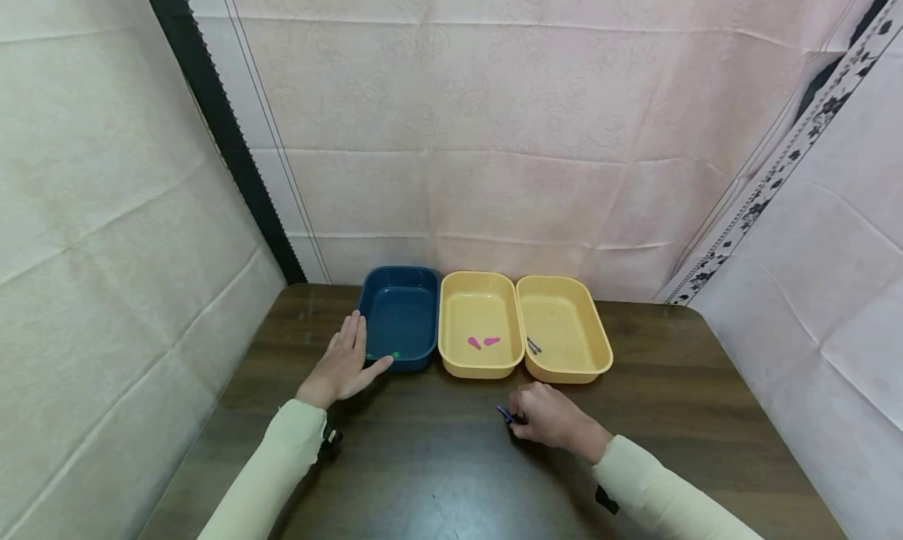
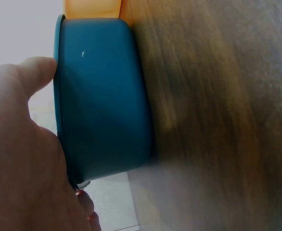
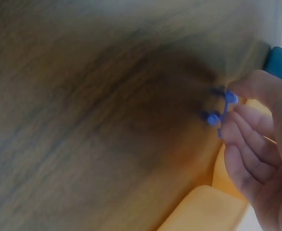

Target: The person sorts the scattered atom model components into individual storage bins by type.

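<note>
My left hand [image 1: 342, 367] lies along the near left corner of the blue bin [image 1: 402, 271], its fingers straight. In the left wrist view the thumb [image 2: 40, 72] touches the bin's rim. Between thumb and fingertips, my right hand [image 1: 550, 416] pinches a small blue plastic piece [image 3: 225, 107]. This is a thin stem with short round knobs. The hand is low over the table in front of the yellow bins. Small green pieces [image 1: 396, 355] lie at the near end inside the blue bin.
The middle yellow bin [image 1: 483, 371] holds two pink teardrop-shaped pieces [image 1: 491, 341]. In the right yellow bin [image 1: 569, 378] lie small grey pieces [image 1: 534, 346]. All three bins stand side by side at the back of the brown wooden table [image 1: 423, 462]. Pale cloth hangs behind and at both sides.
</note>
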`<state>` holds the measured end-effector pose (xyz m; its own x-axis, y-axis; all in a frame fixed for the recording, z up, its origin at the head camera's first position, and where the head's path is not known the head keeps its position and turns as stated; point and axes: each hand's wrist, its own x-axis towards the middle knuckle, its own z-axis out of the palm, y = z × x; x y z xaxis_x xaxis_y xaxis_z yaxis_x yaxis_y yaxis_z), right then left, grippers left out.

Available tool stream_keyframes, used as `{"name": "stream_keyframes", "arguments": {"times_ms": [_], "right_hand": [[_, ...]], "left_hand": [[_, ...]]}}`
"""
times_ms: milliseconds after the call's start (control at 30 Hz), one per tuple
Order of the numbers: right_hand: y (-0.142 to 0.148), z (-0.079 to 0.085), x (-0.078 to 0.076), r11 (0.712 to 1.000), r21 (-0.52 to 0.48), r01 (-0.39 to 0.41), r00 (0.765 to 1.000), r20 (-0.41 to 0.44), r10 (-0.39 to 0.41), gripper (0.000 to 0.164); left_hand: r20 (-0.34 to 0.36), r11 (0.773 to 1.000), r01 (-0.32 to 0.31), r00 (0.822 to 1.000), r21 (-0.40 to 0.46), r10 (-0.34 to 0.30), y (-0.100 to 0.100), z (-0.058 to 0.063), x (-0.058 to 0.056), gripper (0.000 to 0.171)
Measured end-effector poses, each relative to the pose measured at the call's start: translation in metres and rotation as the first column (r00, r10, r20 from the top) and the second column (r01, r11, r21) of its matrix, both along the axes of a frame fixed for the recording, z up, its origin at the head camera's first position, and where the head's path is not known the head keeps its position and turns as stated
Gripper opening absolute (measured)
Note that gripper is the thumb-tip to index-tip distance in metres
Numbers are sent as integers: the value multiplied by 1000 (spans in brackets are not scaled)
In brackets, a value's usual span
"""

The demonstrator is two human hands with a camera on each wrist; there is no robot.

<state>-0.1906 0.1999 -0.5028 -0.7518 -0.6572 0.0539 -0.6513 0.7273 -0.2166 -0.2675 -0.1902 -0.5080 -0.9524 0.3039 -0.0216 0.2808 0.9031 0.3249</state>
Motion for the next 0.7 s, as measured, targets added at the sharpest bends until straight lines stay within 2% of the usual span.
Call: {"name": "stream_keyframes", "arguments": {"times_ms": [333,700], "right_hand": [[-5,-6,1,998,12,57,998,2,-57,21],[-2,-1,0,996,-20,85,996,-15,-85,19]], "left_hand": [[-13,1000,-3,1000,4,3,2,6,3,102],[-25,1000,-3,1000,-9,3,2,7,4,101]]}}
